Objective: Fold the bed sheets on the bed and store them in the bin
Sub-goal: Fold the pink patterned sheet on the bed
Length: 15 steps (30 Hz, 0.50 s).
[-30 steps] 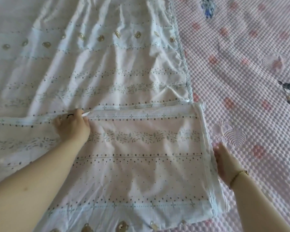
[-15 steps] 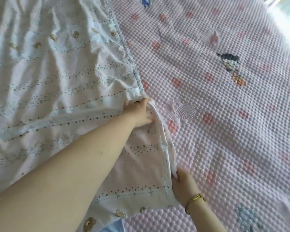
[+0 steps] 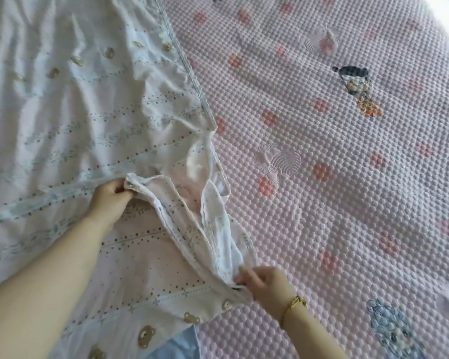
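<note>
- Head view: my left hand (image 3: 109, 200) pinched a folded corner of the sheet (image 3: 75, 104), fingers curled tight round the cloth.
- My right hand (image 3: 265, 286) gripped the bunched hem nearer me, at the sheet's right edge.
- Most of the sheet lay spread over the left of the bed (image 3: 347, 203), its right edge lifted and rumpled between my hands; no bin was in sight.
- Risk, as I judged it: layers could slip from either pinch, or drag on the bumpy bed, leaving hems uneven and the fold crooked.

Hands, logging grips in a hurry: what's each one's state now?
Left hand: grips the bed sheet corner.
Right hand: pinches the sheet's edge.
</note>
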Motion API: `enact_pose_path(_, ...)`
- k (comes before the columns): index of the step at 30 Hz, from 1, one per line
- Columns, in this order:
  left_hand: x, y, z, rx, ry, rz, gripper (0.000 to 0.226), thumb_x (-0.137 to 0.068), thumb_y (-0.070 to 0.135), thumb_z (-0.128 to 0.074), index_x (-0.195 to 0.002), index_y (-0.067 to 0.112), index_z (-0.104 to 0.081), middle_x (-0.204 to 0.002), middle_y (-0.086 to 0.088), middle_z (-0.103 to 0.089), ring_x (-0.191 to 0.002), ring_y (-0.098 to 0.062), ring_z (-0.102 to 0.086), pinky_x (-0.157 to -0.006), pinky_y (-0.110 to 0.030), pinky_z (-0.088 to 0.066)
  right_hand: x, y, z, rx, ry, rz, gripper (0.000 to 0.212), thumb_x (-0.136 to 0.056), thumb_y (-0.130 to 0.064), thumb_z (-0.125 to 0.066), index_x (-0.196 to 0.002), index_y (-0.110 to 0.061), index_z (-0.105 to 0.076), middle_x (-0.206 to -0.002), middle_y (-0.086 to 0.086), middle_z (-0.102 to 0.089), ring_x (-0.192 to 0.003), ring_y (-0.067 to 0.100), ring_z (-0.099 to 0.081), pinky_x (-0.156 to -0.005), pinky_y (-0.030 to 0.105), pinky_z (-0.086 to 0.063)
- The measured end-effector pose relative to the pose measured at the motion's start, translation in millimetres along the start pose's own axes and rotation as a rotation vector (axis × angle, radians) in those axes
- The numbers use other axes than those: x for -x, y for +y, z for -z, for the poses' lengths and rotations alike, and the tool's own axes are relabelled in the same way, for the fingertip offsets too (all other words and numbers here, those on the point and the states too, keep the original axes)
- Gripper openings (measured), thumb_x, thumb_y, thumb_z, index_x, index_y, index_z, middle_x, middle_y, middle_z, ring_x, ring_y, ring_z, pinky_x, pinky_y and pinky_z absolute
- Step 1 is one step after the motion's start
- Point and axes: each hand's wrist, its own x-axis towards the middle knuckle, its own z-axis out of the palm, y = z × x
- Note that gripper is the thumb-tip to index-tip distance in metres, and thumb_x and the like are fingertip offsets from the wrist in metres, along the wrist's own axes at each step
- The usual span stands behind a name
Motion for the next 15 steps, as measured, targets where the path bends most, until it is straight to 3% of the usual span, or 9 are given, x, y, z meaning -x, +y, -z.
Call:
enact_pose_path(2, 1, -2, 2, 0.012, -0.011, -0.005, 0.031, -0.089, 0.000, -0.052, -0.119, 0.004, -0.060, -0.115, -0.013, -0.061, -0.109, -0.026, -0.054, -0.082, -0.028, -0.035, -15, -9, 8, -0.023, 0.203, -0.132, 0.028, -0.091, -0.036, -0.051, -0.069, -0.018, -0.056, -0.069, -0.003, -0.056, -0.061, 0.012, -0.047, -0.060, 0.025, -0.041)
enact_pose_path(4, 1, 2, 3, 0.030, -0.020, -0.016, 0.031, -0.090, 0.000, -0.051, -0.119, 0.005, -0.060, -0.110, -0.008, -0.059, -0.104, -0.023, -0.053, -0.082, -0.027, -0.034, -29, -23, 12, 0.073, 0.332, -0.159, 0.019, -0.088, -0.037, -0.055, -0.091, -0.019, -0.049, -0.092, -0.007, -0.046, -0.079, 0.010, -0.047, -0.067, 0.025, -0.040)
enact_pose_path(6, 1, 5, 3, 0.046, -0.032, -0.030, 0.030, -0.090, 0.000, -0.051, -0.116, 0.006, -0.061, -0.105, -0.005, -0.058, -0.094, -0.017, -0.052, -0.081, -0.025, -0.034, -43, -34, 12, 0.105, 0.248, -0.219, 0.039, -0.086, -0.044, -0.056, -0.113, -0.020, -0.041, -0.108, -0.008, -0.036, -0.090, 0.012, -0.046, -0.073, 0.027, -0.040)
enact_pose_path(10, -3, 8, 5, 0.073, -0.093, -0.046, 0.025, -0.089, -0.002, -0.050, -0.104, 0.010, -0.065, -0.082, 0.001, -0.061, -0.072, -0.012, -0.052, -0.079, -0.029, -0.039, -55, -49, 15, 0.054, 0.183, -0.265, 0.046, -0.088, -0.056, -0.041, -0.114, -0.018, -0.043, -0.088, -0.005, -0.054, -0.079, 0.017, -0.054, -0.075, 0.032, -0.047)
enact_pose_path(11, -3, 9, 5, 0.070, -0.110, -0.052, 0.023, -0.089, -0.003, -0.050, -0.096, 0.012, -0.066, -0.078, 0.003, -0.060, -0.070, -0.011, -0.052, -0.080, -0.032, -0.041, -56, -52, 14, 0.040, 0.187, -0.248, 0.051, -0.087, -0.059, -0.038, -0.116, -0.017, -0.045, -0.092, -0.002, -0.058, -0.082, 0.017, -0.055, -0.080, 0.034, -0.047)
enact_pose_path(13, -3, 10, 7, 0.067, -0.125, -0.071, 0.029, -0.088, -0.004, -0.050, -0.078, 0.019, -0.063, -0.075, 0.004, -0.059, -0.068, -0.012, -0.053, -0.079, -0.032, -0.045, -59, -63, 11, 0.004, 0.180, -0.172, 0.064, -0.085, -0.061, -0.042, -0.131, -0.015, -0.039, -0.121, 0.003, -0.055, -0.105, 0.021, -0.055, -0.091, 0.036, -0.045)
enact_pose_path(15, 0, 11, 11, 0.095, -0.141, -0.092, 0.035, -0.088, -0.006, -0.050, -0.074, 0.024, -0.061, -0.075, 0.005, -0.060, -0.063, -0.008, -0.058, -0.069, -0.021, -0.051, -66, -81, 5, 0.031, 0.155, -0.107, 0.079, -0.082, -0.059, -0.052, -0.141, -0.014, -0.025, -0.142, 0.003, -0.037, -0.124, 0.022, -0.045, -0.097, 0.038, -0.041)
